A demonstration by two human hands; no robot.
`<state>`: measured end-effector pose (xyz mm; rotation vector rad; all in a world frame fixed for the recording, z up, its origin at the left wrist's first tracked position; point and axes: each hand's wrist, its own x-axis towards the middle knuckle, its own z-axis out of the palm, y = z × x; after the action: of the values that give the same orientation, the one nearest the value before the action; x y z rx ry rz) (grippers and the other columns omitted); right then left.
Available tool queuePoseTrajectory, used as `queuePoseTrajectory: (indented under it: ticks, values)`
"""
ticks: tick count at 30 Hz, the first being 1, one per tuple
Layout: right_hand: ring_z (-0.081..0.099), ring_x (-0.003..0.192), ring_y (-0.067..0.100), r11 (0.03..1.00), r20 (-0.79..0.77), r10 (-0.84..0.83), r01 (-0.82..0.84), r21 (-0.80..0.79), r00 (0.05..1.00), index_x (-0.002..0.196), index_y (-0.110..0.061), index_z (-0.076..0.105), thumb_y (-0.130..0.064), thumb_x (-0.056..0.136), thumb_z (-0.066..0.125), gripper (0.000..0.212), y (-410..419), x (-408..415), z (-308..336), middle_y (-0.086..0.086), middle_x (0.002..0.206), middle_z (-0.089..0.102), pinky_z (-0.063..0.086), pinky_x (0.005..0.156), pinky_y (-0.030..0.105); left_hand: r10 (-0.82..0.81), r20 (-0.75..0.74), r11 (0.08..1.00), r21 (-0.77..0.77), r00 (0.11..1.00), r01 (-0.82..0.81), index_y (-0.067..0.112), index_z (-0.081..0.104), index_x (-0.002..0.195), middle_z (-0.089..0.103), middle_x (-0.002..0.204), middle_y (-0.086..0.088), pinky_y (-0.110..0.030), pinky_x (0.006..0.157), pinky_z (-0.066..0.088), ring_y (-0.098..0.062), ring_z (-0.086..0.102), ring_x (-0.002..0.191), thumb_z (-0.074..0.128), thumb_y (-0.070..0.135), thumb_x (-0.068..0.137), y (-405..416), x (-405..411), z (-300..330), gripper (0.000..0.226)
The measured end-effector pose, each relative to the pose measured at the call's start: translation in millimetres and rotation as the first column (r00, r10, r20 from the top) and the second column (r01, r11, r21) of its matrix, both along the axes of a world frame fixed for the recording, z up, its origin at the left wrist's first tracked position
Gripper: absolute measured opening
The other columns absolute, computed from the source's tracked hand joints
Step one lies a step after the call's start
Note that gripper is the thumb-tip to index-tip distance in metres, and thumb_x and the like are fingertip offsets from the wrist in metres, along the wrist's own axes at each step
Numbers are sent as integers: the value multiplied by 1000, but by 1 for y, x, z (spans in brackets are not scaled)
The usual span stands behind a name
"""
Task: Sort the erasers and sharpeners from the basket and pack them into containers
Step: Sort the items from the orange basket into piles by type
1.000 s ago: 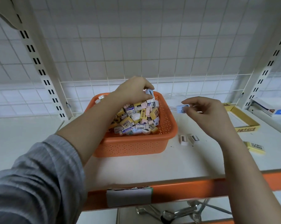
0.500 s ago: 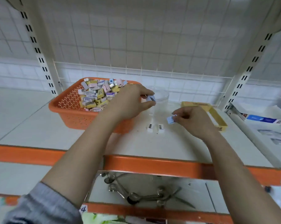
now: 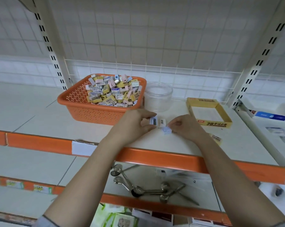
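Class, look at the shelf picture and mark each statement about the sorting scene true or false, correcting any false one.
1. The orange basket holds many small packets. True.
2. The clear jar stands left of the basket. False: it stands to its right.
3. The left hand pinches a small white item. True.
4. The right hand is inside the yellow box. False: it is on the shelf, holding a small blue item.
5. The yellow box is full. False: it looks empty.

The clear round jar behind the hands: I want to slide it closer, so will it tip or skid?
The clear jar looks wide and squat, so tipping seems unlikely. It appears empty and thin-walled, probably light, so it would likely skid easily on the smooth white shelf.
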<state>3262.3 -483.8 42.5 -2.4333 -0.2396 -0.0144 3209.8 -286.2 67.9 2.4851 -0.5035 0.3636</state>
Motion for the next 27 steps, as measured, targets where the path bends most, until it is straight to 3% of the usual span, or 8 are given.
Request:
queuePoseTrajectory:
  ticks: [2, 5, 7, 11, 14, 18, 22, 27]
  values:
    - [59, 74, 11, 999, 31, -36, 35, 38, 999, 86, -8, 74, -10, 87, 58, 16, -5, -6, 3, 4, 81, 70, 39, 59, 6, 6, -44, 1000, -13, 999, -6, 17, 62, 122, 64, 120, 2, -16, 86, 41, -6, 58, 101, 69, 23, 83, -3, 2, -8, 40]
    - [63, 81, 20, 991, 79, -93, 85, 99, 992, 88, -7, 72, -13, 89, 57, 16, -13, -16, 9, 4, 77, 68, 44, 71, 24, 23, -101, 1000, 7, 995, -22, 19, 61, 124, 64, 120, 1, -19, 87, 44, -9, 58, 102, 65, 24, 85, -10, 9, -19, 40]
    - [59, 82, 14, 989, 119, -130, 120, 89, 984, 90, -11, 72, -17, 91, 57, 17, -19, -23, 11, -5, 77, 64, 38, 67, 22, 41, -131, 999, 25, 990, -38, 19, 60, 125, 63, 121, 0, -14, 84, 40, -10, 58, 103, 64, 23, 85, -15, 13, -25, 40]
    - [53, 77, 10, 990, 230, -144, 141, 28, 962, 93, -13, 72, -19, 92, 57, 17, -31, -32, 13, -5, 81, 62, 33, 59, 14, 58, -162, 998, 25, 985, -55, 19, 65, 118, 66, 113, -3, -13, 76, 38, -13, 60, 96, 64, 21, 84, -21, 15, -36, 34]
    - [54, 73, 9, 992, 256, -119, 124, -5, 959, 94, -14, 72, -20, 92, 57, 16, -36, -35, 10, -7, 78, 62, 35, 58, 4, 57, -151, 998, 7, 987, -56, 19, 67, 116, 66, 111, -2, -15, 78, 40, -10, 58, 90, 68, 24, 83, -22, 15, -40, 34]
    - [59, 76, 10, 997, 263, -67, 77, -25, 962, 97, -15, 72, -20, 92, 57, 16, -35, -36, 11, -7, 79, 64, 40, 67, 16, 69, -128, 997, -25, 989, -73, 21, 65, 117, 65, 112, 4, -17, 77, 43, -5, 57, 86, 66, 32, 84, -18, 8, -29, 35]
    - [61, 77, 13, 999, 280, 23, -14, -36, 960, 101, -16, 71, -18, 92, 57, 17, -27, -33, 20, -4, 81, 67, 49, 75, 27, 34, -25, 997, -64, 999, -36, 20, 69, 110, 69, 103, 8, -16, 76, 47, 1, 58, 80, 59, 24, 91, -6, -7, -1, 23]
    - [59, 77, 7, 989, 344, 146, -133, -61, 928, 107, -19, 70, -18, 92, 56, 20, 1, -19, 42, -7, 83, 66, 49, 77, 25, 1, 34, 997, -80, 999, 2, 23, 70, 106, 64, 93, 17, -1, 73, 41, 11, 56, 81, 59, 20, 90, 23, -8, 35, 19]
